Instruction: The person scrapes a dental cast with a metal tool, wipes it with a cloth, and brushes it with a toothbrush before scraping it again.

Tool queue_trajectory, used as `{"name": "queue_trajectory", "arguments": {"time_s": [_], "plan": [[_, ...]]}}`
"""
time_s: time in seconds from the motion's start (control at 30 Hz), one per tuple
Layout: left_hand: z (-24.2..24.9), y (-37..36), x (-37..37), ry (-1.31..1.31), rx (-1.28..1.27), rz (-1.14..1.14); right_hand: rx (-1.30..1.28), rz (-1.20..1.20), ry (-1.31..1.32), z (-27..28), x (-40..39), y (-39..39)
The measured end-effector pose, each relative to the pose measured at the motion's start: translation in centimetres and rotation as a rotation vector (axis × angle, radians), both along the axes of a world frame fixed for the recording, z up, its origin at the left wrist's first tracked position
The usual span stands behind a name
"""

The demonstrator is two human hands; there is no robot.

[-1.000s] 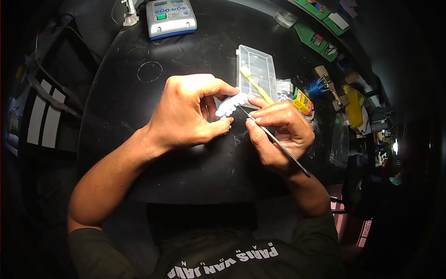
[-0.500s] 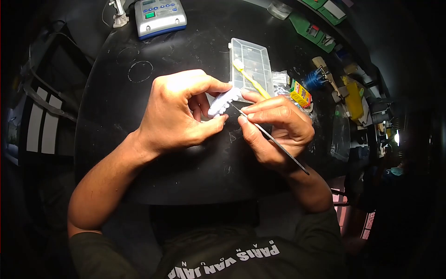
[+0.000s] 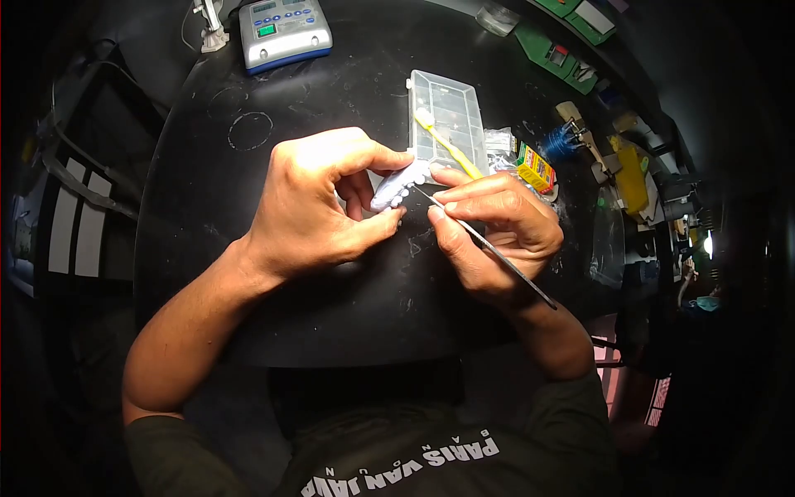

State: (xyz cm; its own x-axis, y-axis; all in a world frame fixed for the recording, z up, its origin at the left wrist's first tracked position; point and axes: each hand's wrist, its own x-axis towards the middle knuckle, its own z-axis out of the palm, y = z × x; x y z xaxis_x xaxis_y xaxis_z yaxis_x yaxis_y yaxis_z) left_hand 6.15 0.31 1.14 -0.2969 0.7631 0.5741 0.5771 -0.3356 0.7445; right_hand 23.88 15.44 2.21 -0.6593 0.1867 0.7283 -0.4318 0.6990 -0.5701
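Note:
My left hand (image 3: pixel 319 199) is closed on a pale bluish-white dental model (image 3: pixel 396 187), thumb below and forefinger at its upper end. The row of small bumpy teeth along the model faces right. In my right hand (image 3: pixel 501 232) is a thin metal carving tool (image 3: pixel 505 261), gripped like a pen between thumb and fingers. Its fine tip points up and left, right by the teeth, and its other end sticks out toward my wrist. One right fingertip reaches the model's upper end. Behind my hands, a yellow toothbrush (image 3: pixel 450 145) lies across a clear compartment box (image 3: pixel 447 95).
A grey control unit (image 3: pixel 286 35) with buttons stands at the back left of the black table (image 3: pixel 273 331). Right of the clear box are a yellow-green carton (image 3: pixel 536 168), small plastic bags (image 3: pixel 498 139) and a blue spool (image 3: pixel 559 141). Green trays (image 3: pixel 555 58) line the far right edge.
The carving tool has shifted slightly, its tip now a little farther right of the teeth. The model has turned a touch in my left hand, and both grips are unchanged.

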Motion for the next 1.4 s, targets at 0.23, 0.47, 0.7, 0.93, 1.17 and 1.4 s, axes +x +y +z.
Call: {"name": "queue_trajectory", "arguments": {"time_s": [0.23, 0.47, 0.7, 0.93, 1.17, 1.4], "plan": [[0.34, -0.2, -0.05, -0.014, -0.028, -0.019, -0.038, -0.016, 0.054, 0.02, -0.33, 0.18], [-0.23, 0.26, 0.41, -0.118, 0.002, -0.002, -0.041, 0.029, 0.062, -0.15, -0.1, -0.17], [0.07, -0.11, -0.02, 0.02, -0.049, -0.011, 0.03, 0.044, 0.043, 0.17, -0.13, -0.01], [0.28, -0.14, -0.06, 0.087, -0.011, 0.021, 0.048, 0.04, -0.014, 0.5, 0.07, 0.07], [0.43, -0.09, -0.11, 0.165, 0.02, 0.051, 0.031, 0.039, -0.019, 0.31, 0.06, 0.1], [0.04, 0.02, -0.17, 0.172, 0.044, 0.05, -0.001, 0.003, -0.015, -0.08, -0.07, 0.26]]}}
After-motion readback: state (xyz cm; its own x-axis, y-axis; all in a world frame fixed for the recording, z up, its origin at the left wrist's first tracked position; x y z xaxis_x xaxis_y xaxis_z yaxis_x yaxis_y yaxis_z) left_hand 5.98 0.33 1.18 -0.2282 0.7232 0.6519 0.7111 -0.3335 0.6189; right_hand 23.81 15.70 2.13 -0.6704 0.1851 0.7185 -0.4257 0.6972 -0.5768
